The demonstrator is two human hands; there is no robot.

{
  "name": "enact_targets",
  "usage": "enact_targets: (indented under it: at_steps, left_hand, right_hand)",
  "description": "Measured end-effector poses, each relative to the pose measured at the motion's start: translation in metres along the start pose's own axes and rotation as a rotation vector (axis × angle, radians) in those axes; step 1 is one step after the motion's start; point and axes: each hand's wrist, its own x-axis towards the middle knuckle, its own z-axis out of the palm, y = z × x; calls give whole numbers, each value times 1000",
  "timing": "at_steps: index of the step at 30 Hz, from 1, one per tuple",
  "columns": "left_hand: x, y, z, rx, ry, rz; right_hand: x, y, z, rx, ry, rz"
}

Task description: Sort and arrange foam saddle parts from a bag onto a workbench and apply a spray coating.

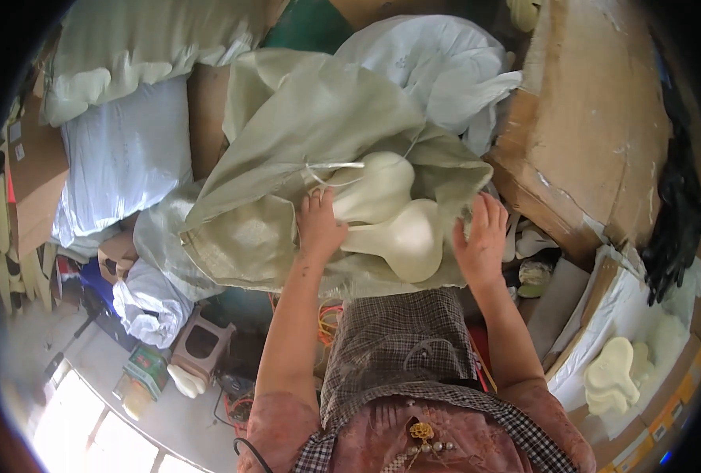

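An olive-green woven sack (319, 102) lies spread in front of me, its mouth gaping. Two cream bicycle saddle pads (413, 240) rest in the opening, narrow ends pointing left. My left hand (320, 225) is closed at those narrow ends, fingers curled and thumb against the nearer pad; its fingertips are partly hidden. At the sack's right edge, my right hand (482, 240) has bent fingers gripping the fabric, with the thumb apart from the pads. A thin white strip (334, 166) loops over the farther pad. The sack's inside is mostly hidden.
A large cardboard box (595, 118) stands to the right, and black gloves (669, 205) hang beyond it. More cream pads (610, 374) lie at the lower right. White bags (421, 59) are behind the sack. A plastic stool (200, 343) sits on the floor at the left.
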Motion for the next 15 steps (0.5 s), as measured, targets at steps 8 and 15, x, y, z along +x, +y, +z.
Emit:
enact_targets:
  at_steps: [8,15]
  left_hand:
    - [52,9,-21,240,-403,16]
    - [59,-11,25,299,-427,339]
  right_hand:
    - [4,-57,128,101,-457,-632]
    - [-3,-37,159,98,-772,-368]
